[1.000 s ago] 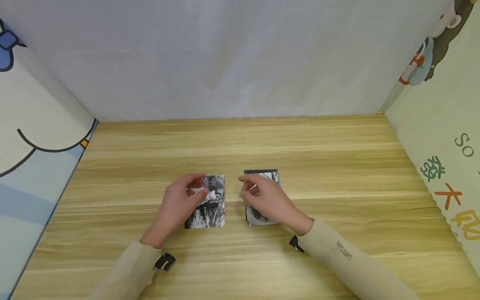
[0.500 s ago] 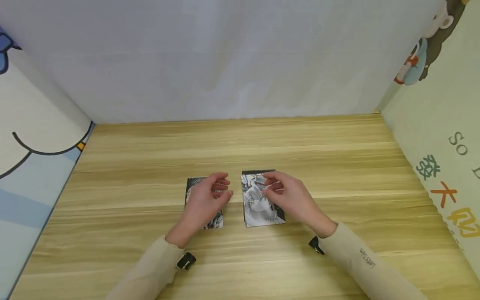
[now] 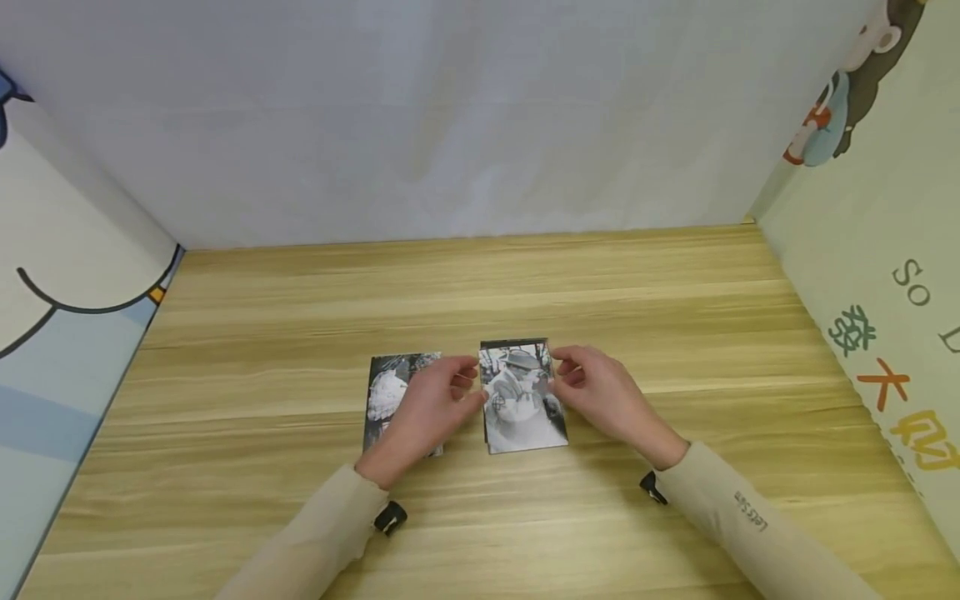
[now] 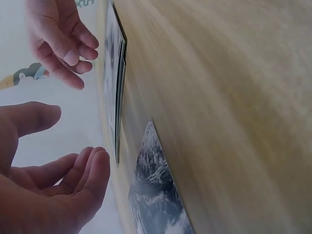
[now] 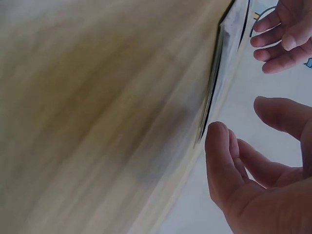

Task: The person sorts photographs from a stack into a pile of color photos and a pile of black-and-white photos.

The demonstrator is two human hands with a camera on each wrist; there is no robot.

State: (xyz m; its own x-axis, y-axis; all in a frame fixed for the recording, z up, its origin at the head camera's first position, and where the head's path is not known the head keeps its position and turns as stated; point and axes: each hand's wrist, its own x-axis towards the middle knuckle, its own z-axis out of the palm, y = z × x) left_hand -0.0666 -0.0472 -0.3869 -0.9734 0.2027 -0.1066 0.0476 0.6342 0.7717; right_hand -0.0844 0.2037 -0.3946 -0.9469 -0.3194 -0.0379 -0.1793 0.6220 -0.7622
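Leftmost on the wooden table (image 3: 300,308), a black-and-white photo (image 3: 386,392) lies flat, partly covered by the left hand (image 3: 433,402). That hand reaches over it toward the stack of photos (image 3: 522,408), with thumb and fingers apart and nothing between them. Its fingertips are right by the stack's left side; whether they touch it, I cannot tell. Next comes the stack itself, flat on the table between the two hands, its top photo slightly off from the dark edges that peek out at the far end and along the left. To its right, the right hand (image 3: 606,393) mirrors the other: fingers softly bent, thumb apart, holding nothing, tips close to the right edge, contact unclear.

To tidy this stack well, I would bring both sets of fingertips down low, level with the edges, and press inward evenly. Light pressure should suit such thin cards; squeezing hard might bow them. The left wrist should probably stay lifted, so it doesn't drag the photo beneath.
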